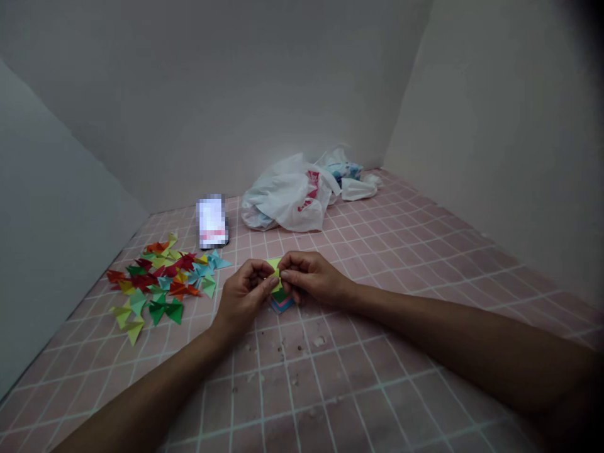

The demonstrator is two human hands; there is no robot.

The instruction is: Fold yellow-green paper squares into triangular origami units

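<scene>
Both of my hands meet near the middle of the pink checked surface. My left hand (248,290) pinches one side of a small yellow piece of paper (275,267), thumb on top. The fingers of my right hand (311,277) are closed on the paper's other side, and they hide part of it. Just below lies a stack of coloured paper squares (283,304), with green, pink and blue edges showing. To the left spreads a pile of folded paper cranes (165,277) in red, orange, yellow, green and light blue.
A phone with a lit, blurred screen (212,220) leans upright behind the cranes. White plastic bags (287,195) lie crumpled near the back wall. Grey walls (495,126) enclose the checked surface (358,390) at the left, back and right.
</scene>
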